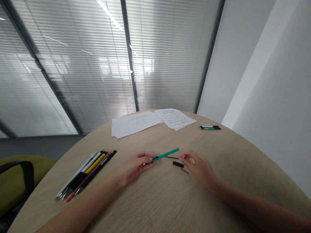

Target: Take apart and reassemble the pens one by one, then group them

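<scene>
My left hand (143,163) is closed around the black end of a green pen barrel (167,154), which slants up to the right. The thumb presses on the barrel near its dark clip. In my right hand (198,166), thumb and fingers pinch a thin dark pen refill (172,157), whose free end points left beneath the barrel. Barrel and refill look apart. Just below the refill, a short black pen part (178,164) lies on the table. Beside it, near my right fingers, is a small thin piece that looks like a spring (185,171).
A row of several pens (89,171) lies to the left of my left forearm. Printed sheets (136,123) rest at the far side of the round wooden table (145,207). Two pens (210,127) lie at the back right. A green chair (36,168) stands at the left.
</scene>
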A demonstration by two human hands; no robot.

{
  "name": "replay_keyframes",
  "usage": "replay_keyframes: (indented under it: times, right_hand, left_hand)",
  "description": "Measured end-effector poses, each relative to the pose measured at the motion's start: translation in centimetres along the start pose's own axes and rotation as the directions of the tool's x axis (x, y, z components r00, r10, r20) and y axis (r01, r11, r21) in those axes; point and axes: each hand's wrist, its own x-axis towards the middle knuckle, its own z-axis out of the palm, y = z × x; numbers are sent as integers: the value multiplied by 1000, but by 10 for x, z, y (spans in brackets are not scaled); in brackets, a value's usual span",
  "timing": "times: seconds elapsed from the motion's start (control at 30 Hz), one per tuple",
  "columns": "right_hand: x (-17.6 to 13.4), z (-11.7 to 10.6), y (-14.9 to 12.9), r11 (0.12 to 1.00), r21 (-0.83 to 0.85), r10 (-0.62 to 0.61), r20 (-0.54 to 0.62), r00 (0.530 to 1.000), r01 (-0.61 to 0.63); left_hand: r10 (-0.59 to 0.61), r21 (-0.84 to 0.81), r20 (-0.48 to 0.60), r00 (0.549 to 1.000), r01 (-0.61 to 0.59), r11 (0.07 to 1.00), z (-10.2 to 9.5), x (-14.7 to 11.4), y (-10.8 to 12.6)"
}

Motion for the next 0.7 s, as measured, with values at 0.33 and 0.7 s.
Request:
replay_keyframes:
  times: [0.33,0.7]
  right_hand:
    - [2,-3,-3,960,106,-252,-58,966,257]
    - [-1,-4,-8,969,112,-216,-61,974,222]
  left_hand:
    - [82,-53,-81,993,-86,995,-3,7,0]
    - [104,-16,-81,991,-106,994,-4,9,-2]
